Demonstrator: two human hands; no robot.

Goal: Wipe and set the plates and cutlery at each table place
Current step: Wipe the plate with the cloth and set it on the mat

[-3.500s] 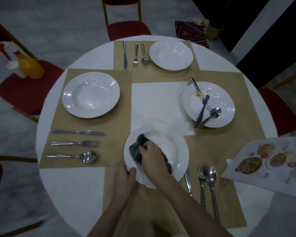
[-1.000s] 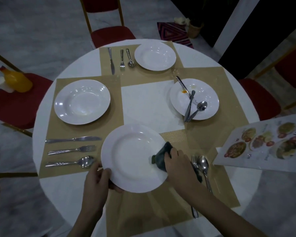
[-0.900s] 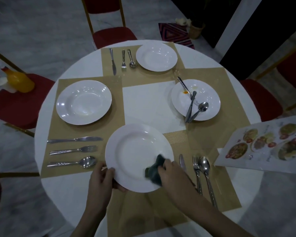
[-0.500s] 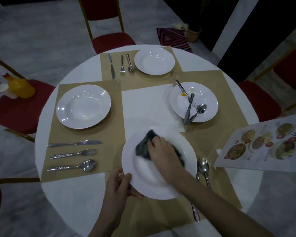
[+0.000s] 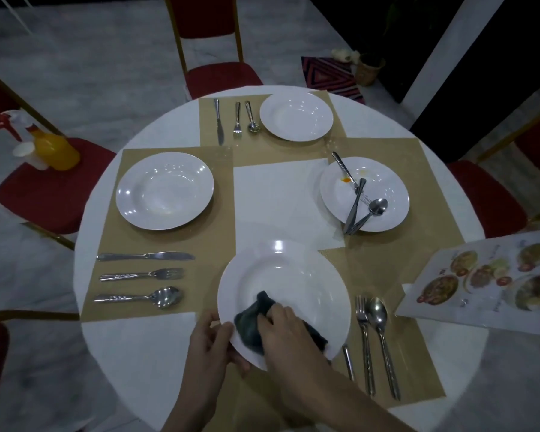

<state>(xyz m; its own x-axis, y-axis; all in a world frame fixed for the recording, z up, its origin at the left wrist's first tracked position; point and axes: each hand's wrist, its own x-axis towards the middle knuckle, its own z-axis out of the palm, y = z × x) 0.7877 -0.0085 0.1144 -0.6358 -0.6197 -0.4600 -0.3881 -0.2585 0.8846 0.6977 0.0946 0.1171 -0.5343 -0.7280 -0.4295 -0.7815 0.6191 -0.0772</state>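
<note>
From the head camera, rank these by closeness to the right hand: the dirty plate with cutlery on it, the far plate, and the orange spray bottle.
From the right hand, which wipes the near plate:
1. Dirty plate, on the right, cutlery lying across it.
2. Far plate, across the table.
3. Orange spray bottle, off the table on the left chair.

The near plate (image 5: pixel 293 275) at lower centre is glossy white with a bright glare spot; the cloth (image 5: pixel 253 322) on it is dark, soft, matt. Cutlery (image 5: pixel 378 338) is shiny metal; placemats (image 5: pixel 156 238) look woven, matt tan.
</note>
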